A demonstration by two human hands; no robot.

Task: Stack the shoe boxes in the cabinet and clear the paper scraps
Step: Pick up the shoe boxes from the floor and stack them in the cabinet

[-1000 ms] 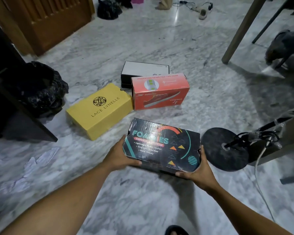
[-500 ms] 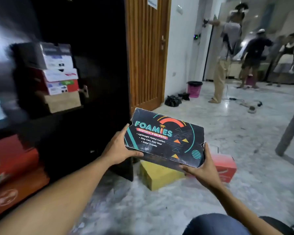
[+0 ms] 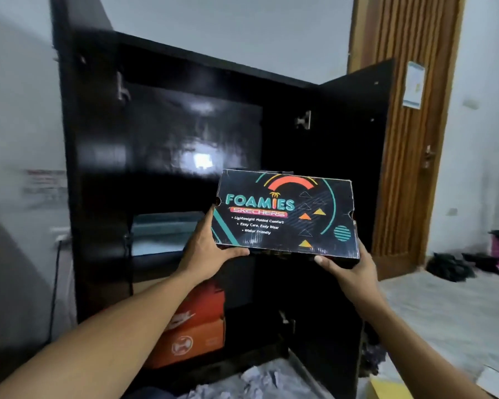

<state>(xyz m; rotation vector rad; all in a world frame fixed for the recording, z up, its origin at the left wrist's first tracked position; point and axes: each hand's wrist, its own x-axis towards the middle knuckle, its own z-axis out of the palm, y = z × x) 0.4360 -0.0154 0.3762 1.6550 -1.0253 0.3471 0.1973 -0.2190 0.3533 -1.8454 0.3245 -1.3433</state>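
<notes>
foamies box (image 3: 285,214) held up before the open cabinet (image 3: 98,182)
left grip (image 3: 205,249) clasps its left end, right grip (image 3: 349,272) pinches its lower right corner; its long axis runs side to side, with the dark shelf space straight ahead of it.

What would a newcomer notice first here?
The black Foamies shoe box stands out, held up mid-frame by the left hand and right hand before the open black cabinet. Low inside the cabinet sit stacked orange shoe boxes, and crumpled paper scraps lie on the floor at its foot.
</notes>
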